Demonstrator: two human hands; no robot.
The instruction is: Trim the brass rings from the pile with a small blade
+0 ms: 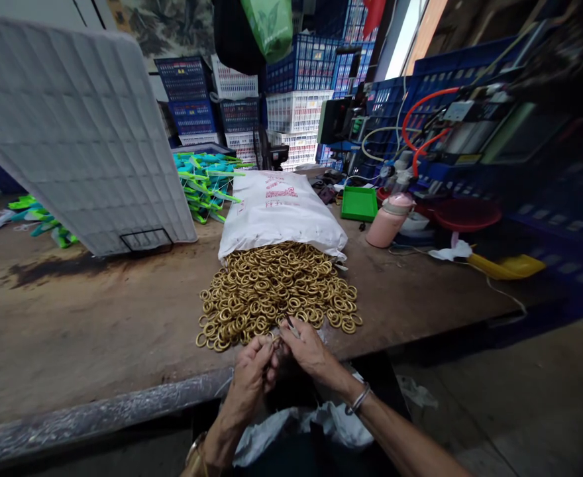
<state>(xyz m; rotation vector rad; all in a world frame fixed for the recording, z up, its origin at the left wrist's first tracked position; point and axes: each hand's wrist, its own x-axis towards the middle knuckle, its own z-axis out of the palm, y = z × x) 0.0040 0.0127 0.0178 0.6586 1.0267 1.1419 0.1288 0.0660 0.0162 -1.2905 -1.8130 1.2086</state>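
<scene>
A large heap of brass-coloured rings (266, 291) spills from the mouth of a white woven sack (281, 205) with red print. Close to the table's front edge, my left hand (252, 366) pinches a single ring (273, 336), mostly covered by the fingers. My right hand (309, 351) is closed around a slim, dark-tipped tool (290, 322); its exact kind is too small to make out. Both hands meet at their fingertips, just in front of the heap.
On the left stands a pale ribbed panel (83, 126), with green and teal plastic pieces (205, 182) behind it. A green tray (359, 203), a pink bottle (389, 220) and a machine with orange hoses (470, 126) are at right. Stacked crates (299, 109) fill the back.
</scene>
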